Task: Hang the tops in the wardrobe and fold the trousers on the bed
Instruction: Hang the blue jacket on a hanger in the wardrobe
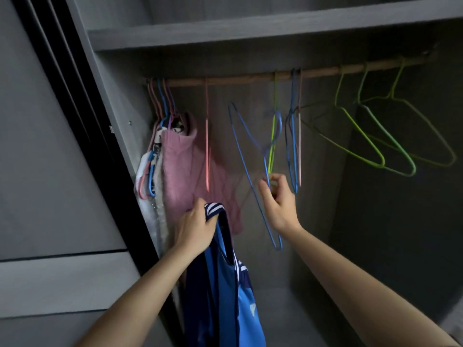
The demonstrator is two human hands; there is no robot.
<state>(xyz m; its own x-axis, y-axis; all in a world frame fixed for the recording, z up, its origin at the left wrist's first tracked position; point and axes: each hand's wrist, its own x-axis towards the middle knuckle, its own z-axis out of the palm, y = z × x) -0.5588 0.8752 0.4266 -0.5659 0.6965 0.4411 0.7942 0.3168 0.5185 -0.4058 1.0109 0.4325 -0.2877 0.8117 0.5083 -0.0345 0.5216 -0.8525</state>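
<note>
Wardrobe: we look into a grey wood-grain wardrobe [120, 101] with its dark sliding door [75, 101] pushed to the left.
Rail: a brown wooden rail [250, 77] runs under the grey shelf [225, 31] and carries every hanger.
Hung at the left: a pink knitted top [183, 171] hangs on the rail, packed against pale garments [150, 171] on pink and blue hangers by the side wall.
Bare hangers: a thin pink wire hanger [207, 146] hangs alone; a yellow-green and blue cluster [293, 136] sits mid-rail; three green wire hangers [375, 136] hang to the right.
Left hand: our left hand [195, 226] has its grip closed on the striped collar of a blue and navy sports top [225, 284], which hangs below the hand, in front of the pink top.
Right hand: our right hand [280, 199] pinches the lower wire of a blue wire hanger [250, 176] between thumb and fingertips; the hanger is tilted and off the rail.
Hard to make out: the blue hanger's hook is smeared by blur; we cannot tell how many garments are in the left bundle; the sports top is cut off at the bottom edge.
Open room: the rail is bare between the pink hanger and the mid-rail cluster, and the wardrobe floor [288, 309] shows beneath.
</note>
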